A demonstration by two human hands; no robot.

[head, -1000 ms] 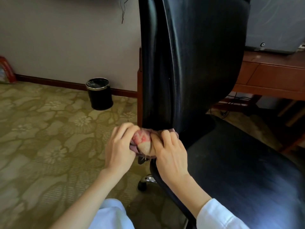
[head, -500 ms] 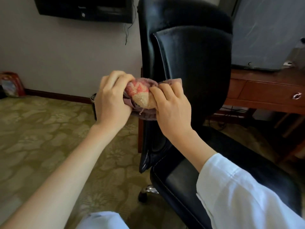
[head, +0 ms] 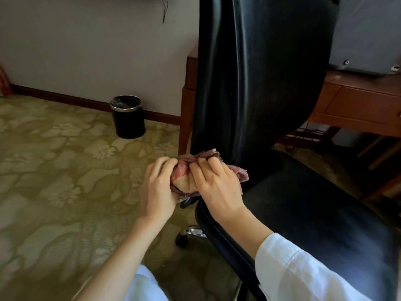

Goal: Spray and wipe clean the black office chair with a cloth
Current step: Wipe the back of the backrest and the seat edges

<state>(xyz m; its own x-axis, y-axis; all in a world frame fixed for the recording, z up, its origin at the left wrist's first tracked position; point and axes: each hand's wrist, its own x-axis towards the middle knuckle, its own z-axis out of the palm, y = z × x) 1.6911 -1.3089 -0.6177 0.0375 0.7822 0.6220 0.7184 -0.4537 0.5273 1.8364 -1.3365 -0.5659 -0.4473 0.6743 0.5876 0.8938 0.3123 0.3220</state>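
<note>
Pink cloth (head: 188, 178) bunched between both hands at the chair (head: 269, 88) back's lower left edge, above the seat corner. Left hand (head: 156, 190) and right hand (head: 217, 185) both clenched on it; wad runs left-right.

office chair (head: 271, 94) – glossy black | cloth (head: 184, 179) – mauve with red-pink and tan patches | carpet (head: 54, 170) – olive, pale floral pattern | waste bin (head: 128, 118) – black, silver rim | desk (head: 358, 105) – reddish-brown | sleeve (head: 303, 272) – white
</note>
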